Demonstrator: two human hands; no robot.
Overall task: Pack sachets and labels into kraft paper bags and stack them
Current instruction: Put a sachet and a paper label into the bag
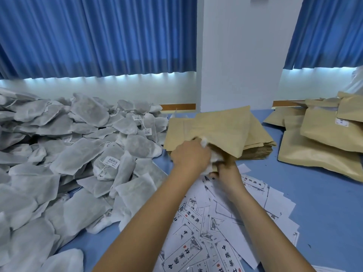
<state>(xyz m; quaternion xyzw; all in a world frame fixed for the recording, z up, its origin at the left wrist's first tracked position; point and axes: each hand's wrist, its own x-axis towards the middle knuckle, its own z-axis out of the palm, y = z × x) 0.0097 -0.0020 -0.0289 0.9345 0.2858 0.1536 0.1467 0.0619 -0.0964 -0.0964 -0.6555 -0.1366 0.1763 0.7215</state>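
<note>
A kraft paper bag (222, 132) lies tilted over a flat stack of empty kraft bags (257, 142) at the table's middle. My left hand (189, 156) grips a white sachet (205, 143) that sits partly inside the bag's open mouth. My right hand (227, 173) holds the lower lip of the bag's mouth from below. A big heap of grey-white sachets (78, 154) with small barcode tags fills the left side. Loose printed labels (216, 222) are scattered under my forearms.
Several filled kraft bags (322, 142) are piled at the right on the blue table (314, 193). A white pillar (235, 55) and blue curtains stand behind the table. A person in white is just visible at the far right edge.
</note>
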